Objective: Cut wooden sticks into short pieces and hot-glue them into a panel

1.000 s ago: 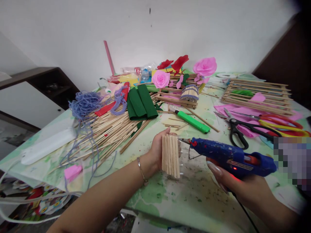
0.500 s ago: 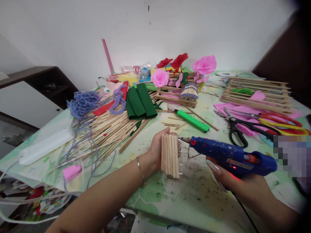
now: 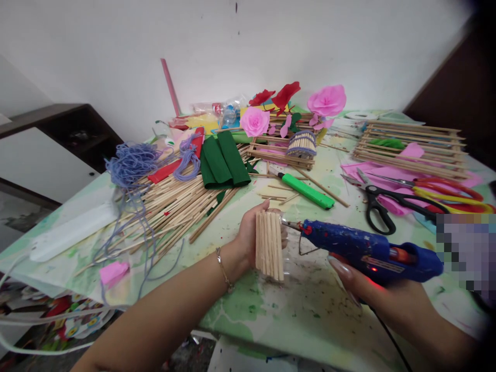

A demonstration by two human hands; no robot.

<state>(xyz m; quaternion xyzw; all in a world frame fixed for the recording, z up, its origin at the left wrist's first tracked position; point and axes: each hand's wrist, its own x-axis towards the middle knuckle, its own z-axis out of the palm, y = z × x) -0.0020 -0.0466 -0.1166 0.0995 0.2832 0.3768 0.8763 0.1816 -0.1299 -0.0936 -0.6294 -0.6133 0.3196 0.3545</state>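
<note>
My left hand (image 3: 251,233) is closed around a clear plastic piece, perhaps a cut bottle, whose near side is covered by a row of short wooden sticks (image 3: 268,247). Its fingers wrap behind and are partly hidden. In my right hand (image 3: 362,284) is a blue hot glue gun (image 3: 349,243) with its small red light lit. The nozzle points left and meets or nearly meets the right edge of the stick row, near the top. Beyond the hands lies a green utility knife (image 3: 306,191), among a few short stick pieces.
Long wooden sticks (image 3: 170,222), purple yarn (image 3: 134,165) and green crepe paper (image 3: 225,161) lie to the left. Paper flowers (image 3: 254,122) stand at the back. Black-handled scissors (image 3: 382,206) and a stick rack (image 3: 411,150) are on the right. A white power strip (image 3: 73,230) lies far left.
The stick-covered piece and my left hand have shifted very slightly left and up, with the glue gun's nozzle following. Both grips stay the same.
</note>
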